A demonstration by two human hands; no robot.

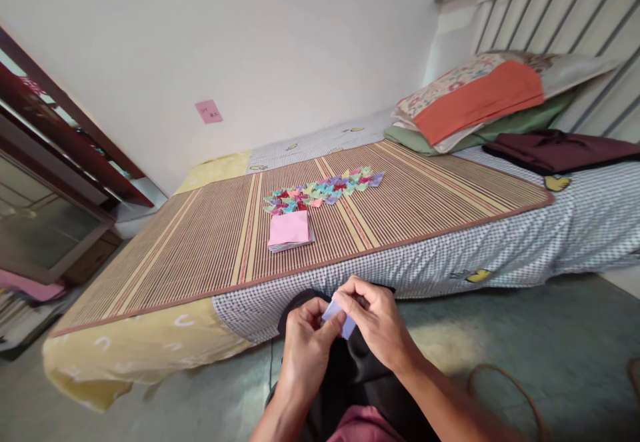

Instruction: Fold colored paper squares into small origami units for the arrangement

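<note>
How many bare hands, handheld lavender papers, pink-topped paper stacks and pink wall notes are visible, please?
Bare hands (left hand, right hand): 2
Handheld lavender paper: 1
Pink-topped rectangular paper stack: 1
Pink rectangular wall note: 1
Total: 5

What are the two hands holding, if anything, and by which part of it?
A small lavender piece of paper: the left hand pinches its left side, the right hand its upper edge; exact contacts are partly hidden.

A paper sheet [349, 328] sits between left hand [306, 337] and right hand [379, 322], before the mat [200, 249], where a stack [290, 229] lies before folded pieces [316, 203], perhaps touching.
</note>
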